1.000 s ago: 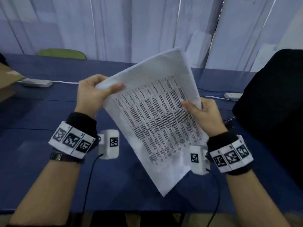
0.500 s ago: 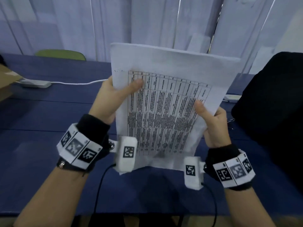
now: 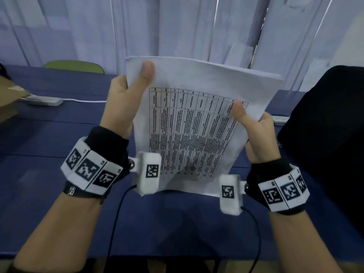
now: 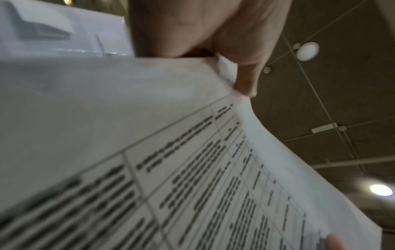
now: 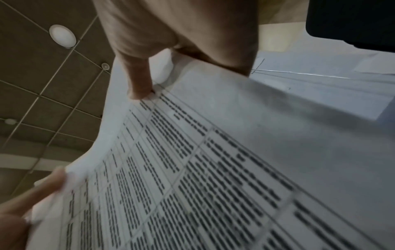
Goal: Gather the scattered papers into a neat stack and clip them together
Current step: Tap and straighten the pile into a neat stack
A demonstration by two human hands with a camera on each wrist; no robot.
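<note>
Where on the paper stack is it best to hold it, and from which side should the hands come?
Probably the long side edges, one hand from each side, as now: left hand near the top corner, right hand lower. The paper stack stands upright and bows, so this grip steadies it.

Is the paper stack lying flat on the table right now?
No, the paper stack is held upright above the table, with the left hand and right hand gripping its side edges.

A white power strip (image 3: 44, 100) lies on the blue table (image 3: 49, 194), a green chair back (image 3: 74, 66) behind it.
</note>
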